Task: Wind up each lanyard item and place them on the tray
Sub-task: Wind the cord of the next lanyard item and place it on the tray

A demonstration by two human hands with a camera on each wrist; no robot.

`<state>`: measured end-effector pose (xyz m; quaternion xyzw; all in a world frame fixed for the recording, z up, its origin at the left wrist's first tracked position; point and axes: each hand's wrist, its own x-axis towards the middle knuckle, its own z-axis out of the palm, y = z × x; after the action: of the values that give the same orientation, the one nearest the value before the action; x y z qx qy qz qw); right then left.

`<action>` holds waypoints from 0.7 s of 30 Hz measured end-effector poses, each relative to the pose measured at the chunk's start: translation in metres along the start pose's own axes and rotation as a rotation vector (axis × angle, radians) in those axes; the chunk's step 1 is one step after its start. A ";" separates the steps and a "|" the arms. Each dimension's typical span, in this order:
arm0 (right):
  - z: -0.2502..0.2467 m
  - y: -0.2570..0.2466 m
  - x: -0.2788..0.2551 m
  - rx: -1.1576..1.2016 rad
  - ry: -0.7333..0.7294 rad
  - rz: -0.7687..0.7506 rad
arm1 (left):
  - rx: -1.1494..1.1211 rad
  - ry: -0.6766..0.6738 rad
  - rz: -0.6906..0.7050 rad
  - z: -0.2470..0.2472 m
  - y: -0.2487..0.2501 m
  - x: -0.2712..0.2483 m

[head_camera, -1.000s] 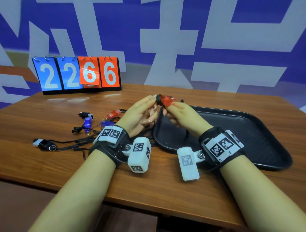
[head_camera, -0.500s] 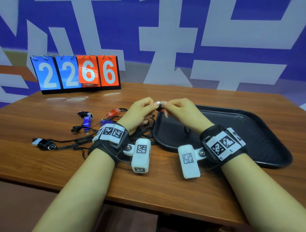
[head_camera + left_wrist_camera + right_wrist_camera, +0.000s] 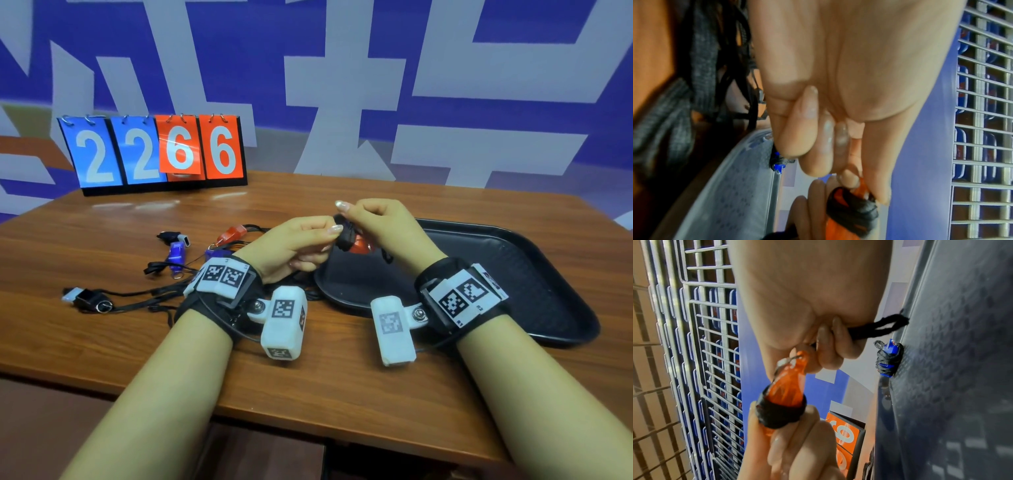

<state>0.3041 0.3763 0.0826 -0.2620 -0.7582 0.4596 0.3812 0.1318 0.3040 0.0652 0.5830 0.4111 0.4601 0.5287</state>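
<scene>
Both hands (image 3: 342,236) wind an orange whistle (image 3: 786,391) — scoreboard (image 3: 154,150) reads 2266.

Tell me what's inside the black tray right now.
One blue whistle wound in its black cord lies on the tray. The hands hide part of the tray's near-left floor in the head view, so anything there is unseen.

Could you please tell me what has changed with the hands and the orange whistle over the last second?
The right hand has risen above the left hand, and the orange whistle, raised a second ago, now hangs lower between them with black cord wound around it. Both hands keep their grip. The tray and the loose whistles on the table stayed put.
</scene>
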 end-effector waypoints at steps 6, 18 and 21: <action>0.002 0.008 0.005 0.092 -0.034 0.062 | -0.137 0.034 0.037 0.001 -0.005 0.004; 0.016 0.014 0.005 0.267 -0.157 0.140 | -0.257 0.139 0.157 0.000 -0.005 0.006; 0.014 0.015 0.006 0.184 -0.158 0.197 | -0.169 0.180 0.151 0.001 -0.007 0.010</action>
<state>0.2901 0.3805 0.0670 -0.2621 -0.7110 0.5816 0.2959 0.1351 0.3144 0.0597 0.5220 0.3715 0.5818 0.5009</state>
